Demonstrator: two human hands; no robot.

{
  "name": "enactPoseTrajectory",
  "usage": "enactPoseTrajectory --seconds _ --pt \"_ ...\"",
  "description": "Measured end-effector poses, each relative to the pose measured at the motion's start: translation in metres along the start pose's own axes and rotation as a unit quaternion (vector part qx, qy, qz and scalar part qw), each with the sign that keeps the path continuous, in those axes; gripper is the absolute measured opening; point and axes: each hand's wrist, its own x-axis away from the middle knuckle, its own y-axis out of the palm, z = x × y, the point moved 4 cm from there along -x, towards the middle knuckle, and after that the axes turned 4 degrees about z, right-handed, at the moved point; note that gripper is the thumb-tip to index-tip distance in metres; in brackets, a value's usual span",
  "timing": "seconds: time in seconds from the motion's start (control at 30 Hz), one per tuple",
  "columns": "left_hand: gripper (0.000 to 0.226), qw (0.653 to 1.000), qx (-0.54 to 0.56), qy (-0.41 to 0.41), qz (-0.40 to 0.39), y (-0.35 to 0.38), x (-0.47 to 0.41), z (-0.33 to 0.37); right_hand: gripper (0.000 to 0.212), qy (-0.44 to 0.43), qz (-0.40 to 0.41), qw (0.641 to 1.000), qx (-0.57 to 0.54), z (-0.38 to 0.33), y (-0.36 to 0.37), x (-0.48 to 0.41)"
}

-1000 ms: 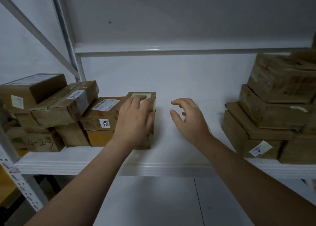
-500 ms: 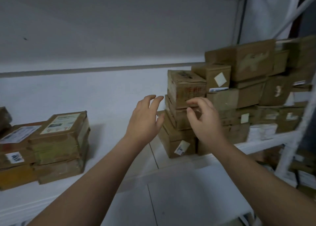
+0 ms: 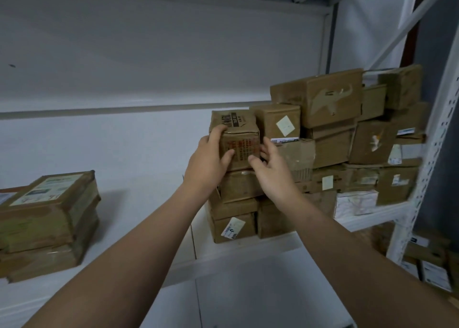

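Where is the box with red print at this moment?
Head view, right of centre: the box with red print tops a stack on the shelf, gripped by the left hand and right hand, left of the box with a white sticker.

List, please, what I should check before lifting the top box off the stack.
1. Grip of left hand on top box: fingers over its top corner, thumb in front: ok.
2. Grip of right hand: thumb in front, fingers at the right edge: ok.
3. Room above the box: ok.
4. The neighbour box, close on the right, free of it: cannot tell.
5. The lower boxes steady: cannot tell.
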Motion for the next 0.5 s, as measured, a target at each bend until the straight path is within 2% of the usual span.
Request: enactPoseTrajectory --seconds 0.1,0.27,0.33,0.5 --pt "0.056 0.998 0.055 -0.004 0.041 -0.01 0.013 0.005 0.045 -0.019 0.009 1.0 -0.019 -0.002 0.004 0.004" --pt "0.077 0.974 0.173 -0.051 0.14 -0.033 0.04 0.012 0.02 -0.067 -0.02 0.987 -0.146 -0.015 0.012 0.02" --pt "0.082 0.96 0.209 -0.086 0.165 -0.041 0.048 0.012 0.018 -0.083 -0.046 0.978 -0.187 -0.021 0.018 0.026" --pt "0.076 0.928 0.258 -0.176 0.203 -0.063 0.068 -0.004 0.022 -0.132 -0.048 0.963 -0.229 -0.032 0.03 0.046"
